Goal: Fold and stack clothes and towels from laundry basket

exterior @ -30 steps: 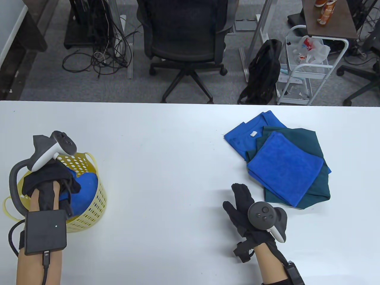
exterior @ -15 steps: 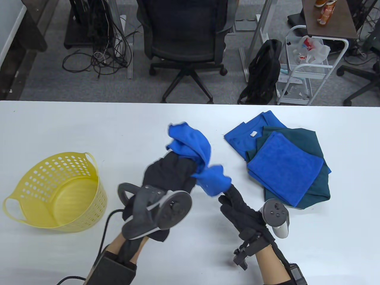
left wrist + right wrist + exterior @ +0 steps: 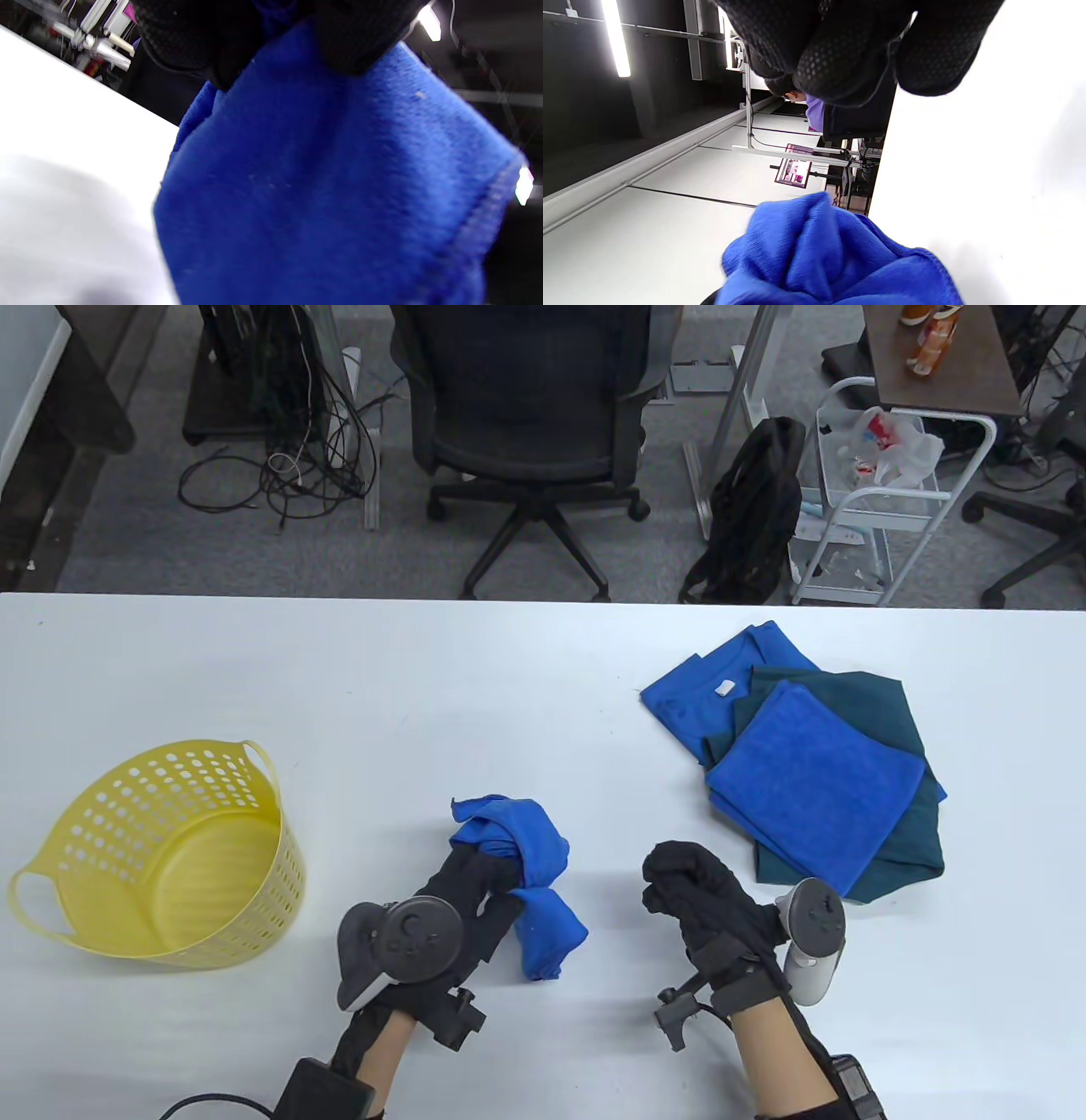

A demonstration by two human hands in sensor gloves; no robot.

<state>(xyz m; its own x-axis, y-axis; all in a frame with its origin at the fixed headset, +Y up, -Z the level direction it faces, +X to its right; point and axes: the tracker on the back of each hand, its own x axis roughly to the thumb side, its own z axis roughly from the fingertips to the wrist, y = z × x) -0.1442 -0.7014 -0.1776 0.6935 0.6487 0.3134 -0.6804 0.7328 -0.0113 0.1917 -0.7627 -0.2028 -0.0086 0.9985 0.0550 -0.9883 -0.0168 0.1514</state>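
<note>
A crumpled blue towel (image 3: pixel 526 882) lay bunched right of the empty yellow laundry basket (image 3: pixel 161 857); folded clothes stack (image 3: pixel 814 772) farther right.

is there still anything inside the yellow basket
No, in the table view the yellow basket shows only its bare bottom, and the crumpled blue towel is in the left hand over the table.

The gloved left hand (image 3: pixel 254 29) grips a blue towel (image 3: pixel 331 190) above the white table (image 3: pixel 63 169).

Black textured gloves cover each hand (image 3: pixel 475 891), grey trackers strapped on, forearms bare.
</note>
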